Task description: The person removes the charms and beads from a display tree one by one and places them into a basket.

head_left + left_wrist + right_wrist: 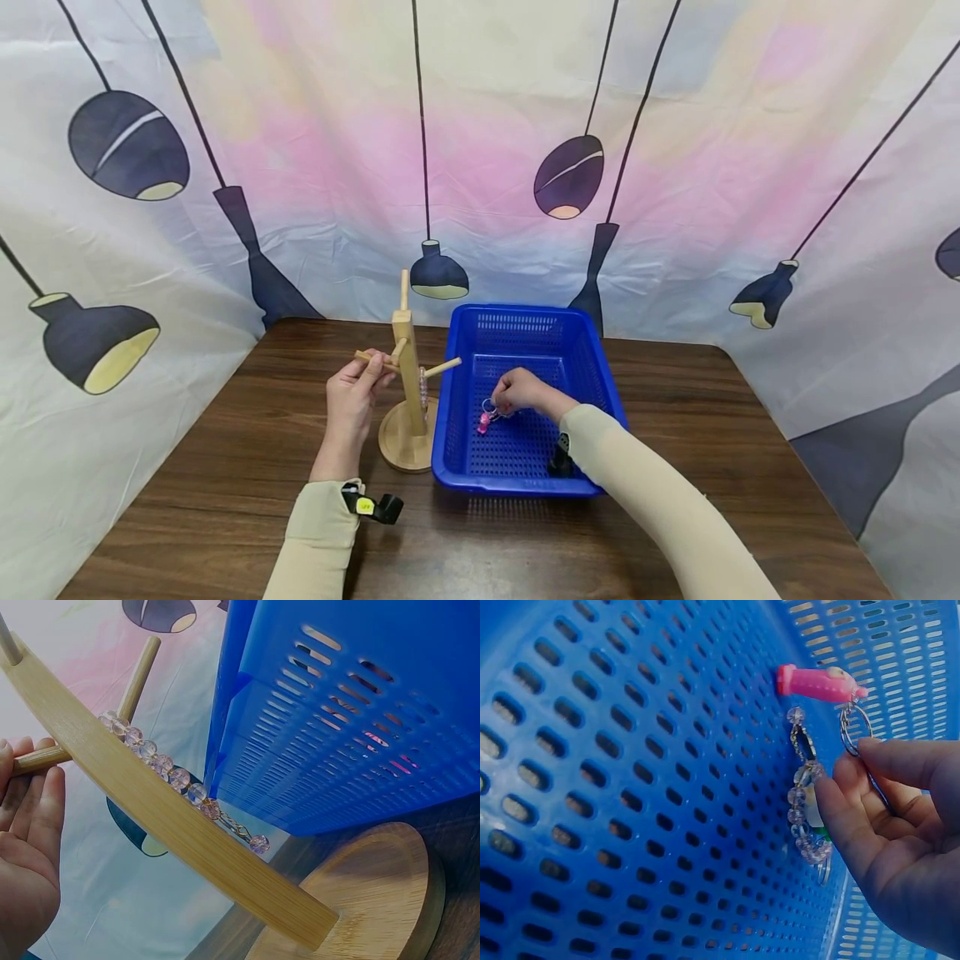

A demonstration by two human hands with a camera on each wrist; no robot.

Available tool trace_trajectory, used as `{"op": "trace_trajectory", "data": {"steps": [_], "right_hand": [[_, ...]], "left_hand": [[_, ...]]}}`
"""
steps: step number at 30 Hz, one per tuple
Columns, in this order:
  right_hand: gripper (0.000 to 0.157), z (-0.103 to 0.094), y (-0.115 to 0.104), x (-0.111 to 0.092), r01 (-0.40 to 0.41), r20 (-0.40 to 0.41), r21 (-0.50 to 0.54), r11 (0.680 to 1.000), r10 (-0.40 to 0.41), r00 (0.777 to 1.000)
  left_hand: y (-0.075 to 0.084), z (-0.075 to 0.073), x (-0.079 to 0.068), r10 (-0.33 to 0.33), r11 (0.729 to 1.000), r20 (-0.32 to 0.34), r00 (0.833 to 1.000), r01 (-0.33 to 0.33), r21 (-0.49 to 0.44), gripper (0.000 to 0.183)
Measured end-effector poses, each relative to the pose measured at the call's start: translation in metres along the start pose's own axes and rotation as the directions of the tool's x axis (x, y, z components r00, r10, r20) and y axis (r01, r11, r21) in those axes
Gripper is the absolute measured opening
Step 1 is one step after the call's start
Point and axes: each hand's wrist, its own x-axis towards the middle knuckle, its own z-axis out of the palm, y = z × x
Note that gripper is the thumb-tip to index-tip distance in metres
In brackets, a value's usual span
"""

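Observation:
My left hand (351, 398) holds a side peg of the wooden stand (412, 379), its thumb and fingers around the peg's end. A pink beaded bracelet (161, 763) hangs from another peg, beside the post. Inside the blue basket (517, 485), my right hand (519, 390) pinches the metal ring of a keychain with a pink figure (817, 684). Past the fingertips in the right wrist view is a clear beaded bracelet (796, 796) in the basket. A small white and green thing beside it is mostly hidden by the fingers.
The basket stands right of the stand's round base (401, 454), close against it, on a dark wooden table (225, 433). Behind the table hangs a cloth (495, 100) printed with lamps. Black wrist cameras are strapped to both sleeves.

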Motion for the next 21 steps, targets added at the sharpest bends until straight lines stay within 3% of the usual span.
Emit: {"op": "trace_trajectory", "data": {"steps": [21], "right_hand": [[0.012,0.0023,0.0048,0.0021,-0.037,-0.123,-0.034,0.999,0.033,0.992]], "left_hand": [[0.0002,0.0006,0.0006,-0.003,1.0,-0.009,1.0,0.003,0.005,0.019]]}}
